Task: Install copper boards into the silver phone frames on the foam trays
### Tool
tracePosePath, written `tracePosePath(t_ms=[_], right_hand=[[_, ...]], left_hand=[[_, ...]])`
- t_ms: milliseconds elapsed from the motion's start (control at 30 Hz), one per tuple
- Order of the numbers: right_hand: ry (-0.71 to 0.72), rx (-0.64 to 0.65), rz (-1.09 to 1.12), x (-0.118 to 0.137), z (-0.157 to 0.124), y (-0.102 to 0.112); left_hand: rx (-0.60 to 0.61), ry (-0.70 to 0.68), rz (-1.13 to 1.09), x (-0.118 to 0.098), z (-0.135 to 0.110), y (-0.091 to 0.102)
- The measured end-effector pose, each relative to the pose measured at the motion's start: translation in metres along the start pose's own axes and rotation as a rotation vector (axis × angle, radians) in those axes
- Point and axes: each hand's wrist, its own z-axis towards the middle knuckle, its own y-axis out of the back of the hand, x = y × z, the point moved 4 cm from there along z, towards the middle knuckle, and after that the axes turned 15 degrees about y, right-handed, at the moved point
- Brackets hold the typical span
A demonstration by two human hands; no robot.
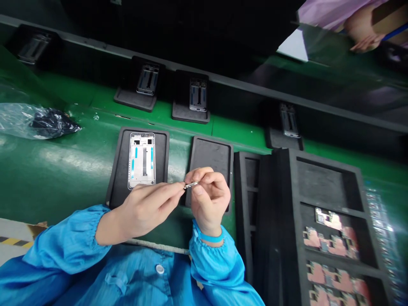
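Right hand [208,199] closed, thumb and fingertips pinching a small metal strip [191,185] above the tabletop, with a blue wristband [207,238] at the wrist. Left hand [146,210] just beside it, fingers extended, thumb and forefinger closed on the strip's left end, a blue cuffed sleeve [66,242] behind. Under the right hand, a black rubber tray [210,155]. Just left of that, a second black tray [161,170] bearing a silver-edged phone mid-frame [142,159] with blue strips, flat, just beyond the left hand's fingers. Both trays on a green tabletop [57,170]. Farther off, along a grey rail [216,77], a row of black stands [135,97] with phone frames [147,79]. To the right, a black compartmented foam tray [318,182] with circuit boards [328,250] in its sections. At far left, a clear plastic bag [41,121] with dark contents. In the far right corner, a co-worker's hand [366,42] below a lilac sleeve [331,10].
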Motion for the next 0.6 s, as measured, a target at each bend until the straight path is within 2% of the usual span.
tracePosePath(t_ms=[133, 267, 333, 433, 500, 600], right_hand=[[0.015, 0.011, -0.001, 0.001, -0.001, -0.003], [-0.075, -0.013, 0.087, -0.003, -0.002, -0.006], [-0.124, -0.018, 0.112, -0.007, -0.003, -0.004], [-0.196, 0.032, 0.139, -0.012, -0.007, 0.000], [-0.307, 0.117, 0.181, -0.016, -0.012, -0.002], [-0.438, 0.210, 0.251, -0.019, -0.019, -0.010]], left_hand=[[-0.006, -0.021, 0.028, 0.002, -0.002, -0.001], [0.005, -0.002, -0.009, 0.003, -0.003, -0.003], [0.053, 0.127, -0.101, 0.005, -0.001, -0.004], [0.213, 0.496, -0.430, 0.012, 0.003, -0.005], [0.325, 0.701, -0.688, 0.016, 0.004, -0.006], [0.425, 0.850, -0.920, 0.021, 0.007, -0.003]])
